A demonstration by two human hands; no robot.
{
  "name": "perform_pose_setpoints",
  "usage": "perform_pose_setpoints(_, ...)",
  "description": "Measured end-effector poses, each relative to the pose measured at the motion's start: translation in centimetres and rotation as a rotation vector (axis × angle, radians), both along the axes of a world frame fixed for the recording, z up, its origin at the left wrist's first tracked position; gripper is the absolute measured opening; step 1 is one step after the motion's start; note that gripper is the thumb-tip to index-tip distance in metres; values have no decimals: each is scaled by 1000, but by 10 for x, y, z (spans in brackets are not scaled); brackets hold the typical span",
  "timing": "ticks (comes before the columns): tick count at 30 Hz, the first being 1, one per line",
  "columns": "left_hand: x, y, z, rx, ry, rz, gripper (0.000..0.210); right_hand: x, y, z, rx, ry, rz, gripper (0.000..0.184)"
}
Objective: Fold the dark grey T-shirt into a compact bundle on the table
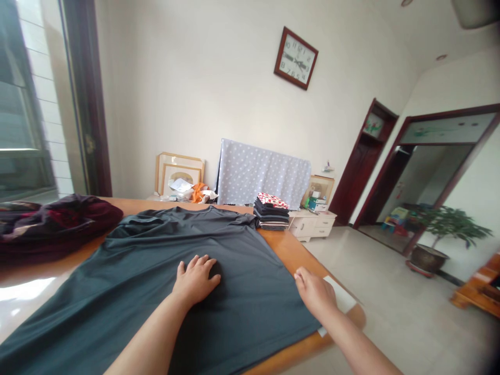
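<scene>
A dark grey-green T-shirt [242, 281] lies spread over the wooden table, its collar and sleeves toward the far side and some creases near the top. My left hand [196, 279] rests on the middle of the cloth, fingers spread. At the right side edge of the shirt, my right hand [315, 291] is closed with the fabric edge at its fingertips. Beneath my right hand, a flat white sheet [340, 296] sticks out past the shirt on the table corner; the rest of it is hidden.
A stack of folded clothes [271, 212] stands at the table's far right edge. A heap of dark clothes [58, 224] lies at the left. Bare wooden table [289, 250] shows along the right. Beyond are a cloth-draped object [261, 172], a white cabinet [312, 225] and a potted plant [429, 255].
</scene>
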State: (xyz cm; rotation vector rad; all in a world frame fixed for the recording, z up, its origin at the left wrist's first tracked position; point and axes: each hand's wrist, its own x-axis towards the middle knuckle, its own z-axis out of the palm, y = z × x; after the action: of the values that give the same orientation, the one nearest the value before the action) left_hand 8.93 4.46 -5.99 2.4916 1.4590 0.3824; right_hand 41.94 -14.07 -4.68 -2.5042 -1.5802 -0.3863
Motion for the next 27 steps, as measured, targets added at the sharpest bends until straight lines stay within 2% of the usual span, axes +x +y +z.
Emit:
perform_pose_setpoints(4,-1,0,-1,6,-10,-2,61,-10,-4,-7,-27,31,129,32)
perform_pose_setpoints(7,-1,-1,-2,13,-26,0,61,-7,-3,-9,-90,70,93,33)
perform_pose_setpoints(10,-2,-3,-2,9,-43,7,61,-7,7,-1,-111,132,90,31)
perform_pose_setpoints(14,-3,-6,0,-11,-58,15,62,-32,39,17,-40,353,228,34)
perform_pose_setpoints(19,-3,-11,3,-18,-83,25,61,-95,100,30,59,646,498,38)
perform_pose_setpoints(23,-4,-13,3,-16,-100,25,61,-138,141,21,82,683,567,34)
perform_pose_setpoints(27,-5,-15,4,-33,-100,23,64,-160,157,-3,17,570,545,31)
